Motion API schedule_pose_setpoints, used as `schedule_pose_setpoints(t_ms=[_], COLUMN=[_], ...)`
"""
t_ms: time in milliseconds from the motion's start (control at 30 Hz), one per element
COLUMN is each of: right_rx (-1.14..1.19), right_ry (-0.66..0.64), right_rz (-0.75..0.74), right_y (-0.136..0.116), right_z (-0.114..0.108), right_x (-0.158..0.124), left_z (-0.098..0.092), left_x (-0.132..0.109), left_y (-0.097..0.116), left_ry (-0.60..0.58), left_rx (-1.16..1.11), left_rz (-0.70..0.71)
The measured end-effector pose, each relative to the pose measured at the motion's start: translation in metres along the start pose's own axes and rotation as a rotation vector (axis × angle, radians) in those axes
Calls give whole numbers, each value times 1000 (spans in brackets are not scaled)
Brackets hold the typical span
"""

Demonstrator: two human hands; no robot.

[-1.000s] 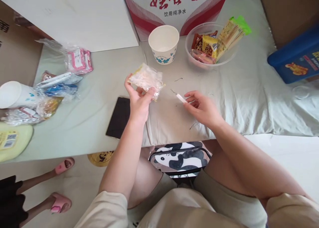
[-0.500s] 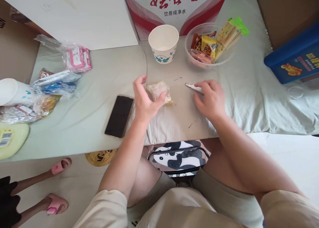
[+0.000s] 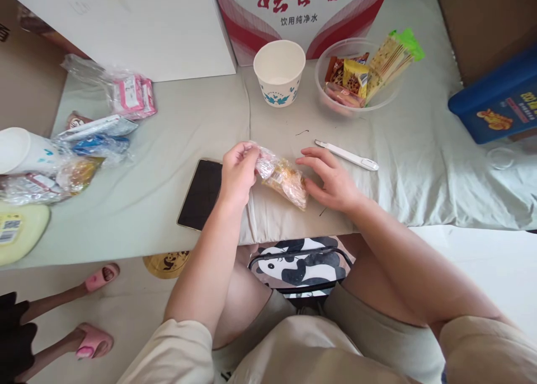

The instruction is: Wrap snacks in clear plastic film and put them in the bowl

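Note:
My left hand [image 3: 240, 171] pinches one end of a clear plastic snack packet [image 3: 287, 181], which has yellowish contents and crinkled wrapping. The packet slants down to the right, just above or on the cloth. My right hand [image 3: 329, 180] is beside its other end, fingers apart and curved, the fingertips near or touching the wrapper. Beyond the right hand a white utility knife [image 3: 348, 153] lies on the cloth. A black phone [image 3: 199, 194] rests left of the packet, partly covered by my left forearm and hand.
A white paper cup [image 3: 279, 74] and a clear plastic bowl [image 3: 361, 102] of wrapped snacks stand in front of a printed box [image 3: 300, 20]. Packets and a tipped cup [image 3: 25, 152] lie at left. A blue container [image 3: 495, 93] is at right. Another person's feet in pink slippers [image 3: 98, 339] show below.
My right hand has let go of the utility knife and moved left to the packet. My left hand has taken the packet's end, and the packet has turned.

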State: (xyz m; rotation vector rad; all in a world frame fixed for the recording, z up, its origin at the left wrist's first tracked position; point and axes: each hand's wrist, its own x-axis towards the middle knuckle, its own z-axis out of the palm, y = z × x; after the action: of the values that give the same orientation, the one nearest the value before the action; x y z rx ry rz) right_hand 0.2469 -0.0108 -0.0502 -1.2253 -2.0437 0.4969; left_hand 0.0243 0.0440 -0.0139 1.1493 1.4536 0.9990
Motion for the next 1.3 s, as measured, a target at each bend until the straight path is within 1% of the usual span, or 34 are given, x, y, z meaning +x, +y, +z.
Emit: schedule_pose_setpoints(t_ms=[67, 100, 167, 233, 333, 467, 533, 600, 700, 800, 867, 933, 967, 1033, 1100, 1167, 1233, 1300], right_rx=[23, 36, 51, 32, 3, 29, 40, 51, 49, -16, -60, -78, -84, -100, -128, -157, -172, -163], right_ry=[18, 10, -30, -54, -43, -33, -27, -31, -24, -6, -1, 17, 41, 132, 251, 336, 369, 380], right_rz=[-3, -15, -37, -16, 41, 64, 76, 69, 14, -12, 3, 17, 29, 90, 208, 335, 420, 457], right_y=[1, 0, -3, -8, -15, -16, -15, -16, -20, -24, -24, -20, -16, -6, 4, 13, 19, 22], right_z=[-2, -3, -2, 0, 3, 0, -2, -2, 6, 12, 10, -1, -8, -24, -38, -46, -50, -51], right_x=[0, 1, 1, 2, 4, 6, 6, 5, 3, 1, 2, 3, 3, 2, -1, -4, -6, -7], left_z=[-1, -2, -3, -3, -2, -4, -5, -4, 0, 3, 2, -2, -6, -13, -21, -25, -27, -28], left_x=[1, 1, 0, 0, -1, 2, 3, 3, 1, 1, 2, 5, 7, 11, 15, 18, 20, 21], left_y=[5, 6, 8, 7, 4, 2, 2, 1, 0, -1, -1, -1, -1, -1, -1, -2, -4, -8], left_ry=[14, 20, 24, 12, 5, 58, 80, 70, 26, 22, 37, 61, 77, 124, 175, 200, 190, 169], left_rx=[-147, -199, -252, -259, -236, -209, -194, -177, -143, -121, -113, -97, -87, -71, -68, -67, -66, -64], left_rz=[-128, -165, -193, -173, -128, -116, -86, -60, -51, -30, -10, 9, 18, 29, 20, 9, 19, 39])
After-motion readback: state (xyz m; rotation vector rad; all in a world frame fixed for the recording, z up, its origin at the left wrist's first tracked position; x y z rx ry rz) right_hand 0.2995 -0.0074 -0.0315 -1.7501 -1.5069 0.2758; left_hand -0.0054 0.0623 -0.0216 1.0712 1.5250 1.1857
